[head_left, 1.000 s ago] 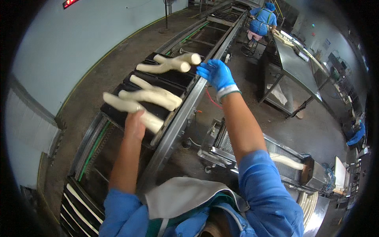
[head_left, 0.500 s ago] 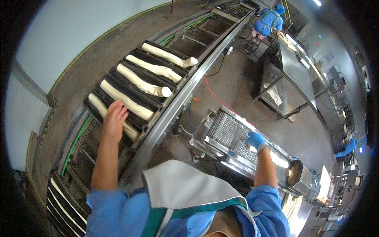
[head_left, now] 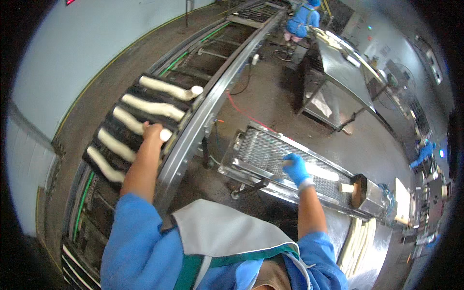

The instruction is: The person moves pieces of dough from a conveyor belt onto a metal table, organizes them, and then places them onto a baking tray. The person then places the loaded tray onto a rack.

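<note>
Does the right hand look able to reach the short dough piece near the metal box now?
Probably yes: the right hand is over the same mesh conveyor, and although a longer dough strip lies between, the short dough piece looks uncovered.

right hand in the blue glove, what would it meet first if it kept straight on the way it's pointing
Probably the far side rail: the right hand points across the mesh belt toward it. Its height is unclear, so it might pass over.
</note>
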Demonstrator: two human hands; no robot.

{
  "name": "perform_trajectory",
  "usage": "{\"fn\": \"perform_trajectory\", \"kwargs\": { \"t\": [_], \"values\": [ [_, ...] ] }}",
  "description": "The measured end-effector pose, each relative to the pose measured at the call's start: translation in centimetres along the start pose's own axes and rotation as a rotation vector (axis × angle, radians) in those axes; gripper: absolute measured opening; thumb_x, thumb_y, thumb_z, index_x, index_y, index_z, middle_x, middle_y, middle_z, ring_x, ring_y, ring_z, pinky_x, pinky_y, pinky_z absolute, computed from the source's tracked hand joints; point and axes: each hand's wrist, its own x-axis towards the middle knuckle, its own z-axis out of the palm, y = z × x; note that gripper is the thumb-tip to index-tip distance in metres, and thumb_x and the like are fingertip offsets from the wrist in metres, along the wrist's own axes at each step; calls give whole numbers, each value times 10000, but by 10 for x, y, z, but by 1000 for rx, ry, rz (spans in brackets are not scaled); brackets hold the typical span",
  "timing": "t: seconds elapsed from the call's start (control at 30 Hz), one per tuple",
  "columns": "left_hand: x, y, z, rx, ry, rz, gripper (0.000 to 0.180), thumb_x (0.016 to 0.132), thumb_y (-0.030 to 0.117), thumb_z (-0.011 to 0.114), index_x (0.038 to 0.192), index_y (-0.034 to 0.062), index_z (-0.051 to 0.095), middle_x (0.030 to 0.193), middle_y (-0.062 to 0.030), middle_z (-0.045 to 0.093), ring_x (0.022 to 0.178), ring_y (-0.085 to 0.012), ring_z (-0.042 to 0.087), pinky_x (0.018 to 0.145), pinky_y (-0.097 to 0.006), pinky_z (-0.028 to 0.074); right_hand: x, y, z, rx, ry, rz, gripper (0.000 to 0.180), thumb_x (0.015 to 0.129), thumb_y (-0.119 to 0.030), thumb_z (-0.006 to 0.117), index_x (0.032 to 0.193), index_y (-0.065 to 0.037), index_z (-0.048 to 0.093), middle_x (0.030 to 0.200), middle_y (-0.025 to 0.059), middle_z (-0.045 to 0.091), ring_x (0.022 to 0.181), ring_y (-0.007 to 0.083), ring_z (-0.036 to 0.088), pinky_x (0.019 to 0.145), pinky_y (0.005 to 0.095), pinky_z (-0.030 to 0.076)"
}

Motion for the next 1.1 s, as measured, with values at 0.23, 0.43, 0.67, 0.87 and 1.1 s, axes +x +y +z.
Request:
{"fn": "perform_trajectory", "kwargs": {
  "t": [0.23, 0.43, 0.67, 0.87, 1.1],
  "values": [
    [-88, 30, -20, 992, 218, 339, 607, 846, 161, 571, 1379, 108, 288, 1379, -159, 291, 1206, -336, 383, 1004, -418, 330, -221, 44, -152, 1057, 1044, 9, 474, 848, -273, 561, 1238, -26, 454, 1100, 84, 539, 986, 204, 525, 810, 317, 437],
    [-120, 32, 42, 491, -220, 307, 662, 843, 234, 575, 1398, 95, 242, 1386, -171, 323, 1267, -264, 329, 1024, -387, 266, -420, 131, -75, 1213, 1932, 414, 496, 864, -293, 537, 1239, 14, 432, 1219, 131, 465, 1107, 289, 452, 900, 396, 424],
    [42, 1, 39, 243, -43, -39, 505, 862, 309, 552, 1286, 74, 411, 1144, -121, 544, 1003, -278, 566, 799, -390, 460, -461, 189, -37, 1432, 1680, 887, 368, 847, -442, 447, 1004, -114, 497, 892, 89, 516, 811, 252, 513, 714, 445, 428],
    [71, -15, 21, 144, 140, -197, 387, 827, 266, 522, 1157, 70, 473, 1085, -126, 564, 902, -329, 588, 711, -570, 460, -377, 162, -50, 1471, 1349, 544, 199, 864, -271, 508, 732, -132, 451, 642, 17, 456, 536, 167, 437, 510, 297, 400],
    [-21, 15, 3, 755, 315, -2, 728, 838, 20, 460, 1451, 217, 119, 1429, -186, 268, 1212, -377, 401, 953, -514, 388, -214, 136, -47, 1311, 719, 515, 99, 853, -203, 569, 841, -108, 593, 687, 23, 552, 530, 132, 483, 501, 257, 409]
  ]
}}
